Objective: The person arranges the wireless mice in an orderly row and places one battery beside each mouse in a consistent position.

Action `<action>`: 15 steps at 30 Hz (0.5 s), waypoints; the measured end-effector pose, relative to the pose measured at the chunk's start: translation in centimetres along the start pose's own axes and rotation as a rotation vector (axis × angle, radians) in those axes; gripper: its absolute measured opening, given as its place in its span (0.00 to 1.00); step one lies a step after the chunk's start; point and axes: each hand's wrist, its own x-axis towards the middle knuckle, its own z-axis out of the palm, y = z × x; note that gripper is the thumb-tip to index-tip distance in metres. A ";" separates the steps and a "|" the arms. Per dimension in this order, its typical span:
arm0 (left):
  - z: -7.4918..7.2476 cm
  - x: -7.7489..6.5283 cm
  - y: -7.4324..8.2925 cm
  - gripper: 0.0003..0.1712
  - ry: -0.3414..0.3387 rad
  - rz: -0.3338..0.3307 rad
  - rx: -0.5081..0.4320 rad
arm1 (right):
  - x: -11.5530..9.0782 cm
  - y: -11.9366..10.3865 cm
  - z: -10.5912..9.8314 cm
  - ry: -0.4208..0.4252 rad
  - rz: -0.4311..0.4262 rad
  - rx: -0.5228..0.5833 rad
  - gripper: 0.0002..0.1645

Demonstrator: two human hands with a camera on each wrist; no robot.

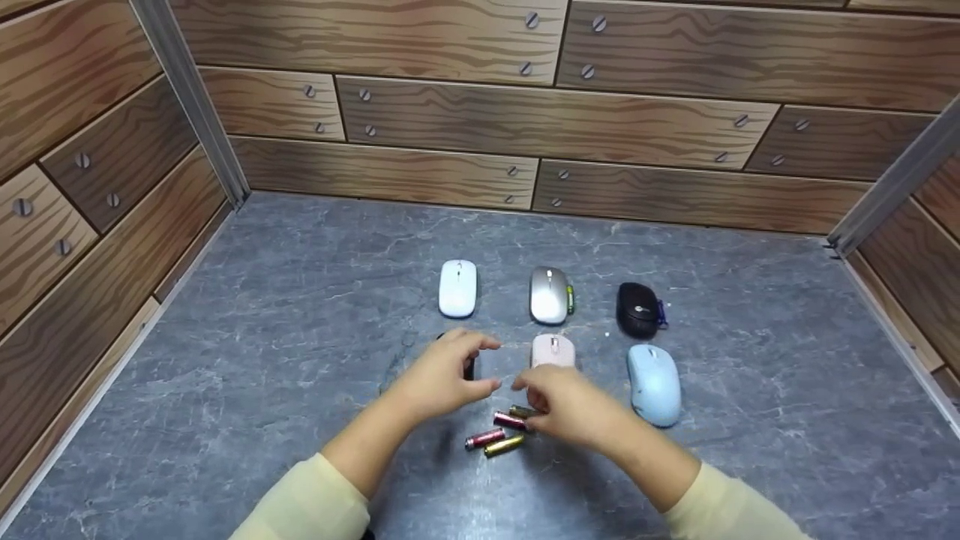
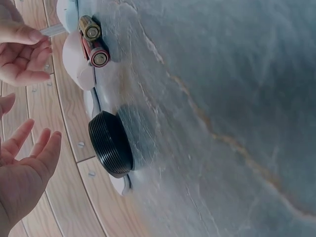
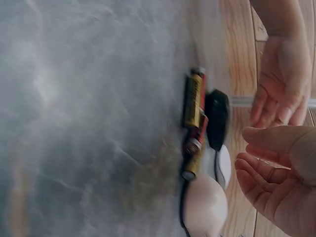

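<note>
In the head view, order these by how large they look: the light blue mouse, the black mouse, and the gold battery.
1. light blue mouse, nearer the camera, which may flatter it
2. black mouse
3. gold battery, clearly smallest

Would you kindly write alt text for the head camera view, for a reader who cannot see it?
Two hands, the left hand and the right hand, hover open over four batteries on a grey marbled table. Behind them lie a white mouse, a silver mouse, a black mouse, a pink mouse and a light blue mouse.
</note>
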 end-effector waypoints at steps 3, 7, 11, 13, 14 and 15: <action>0.1 -0.2 0.0 0.25 0.014 0.023 -0.014 | -0.1 -0.2 1.0 0.018 -0.076 -0.031 0.16; 0.3 -0.4 0.0 0.25 0.020 0.030 -0.024 | -0.1 -0.4 2.2 0.037 -0.131 -0.062 0.12; 0.3 -0.5 -0.1 0.24 0.021 0.018 -0.021 | -0.2 -0.5 2.9 0.027 -0.136 -0.098 0.15; 0.3 -0.6 -0.1 0.24 0.020 0.013 -0.019 | -0.3 -0.6 3.2 0.015 -0.124 -0.117 0.16; 0.3 -0.5 -0.1 0.25 0.019 0.013 -0.019 | -0.4 -0.6 3.2 0.011 -0.119 -0.126 0.17; 0.3 -0.5 -0.1 0.25 0.018 0.012 -0.019 | -0.5 -0.6 3.3 0.007 -0.113 -0.133 0.17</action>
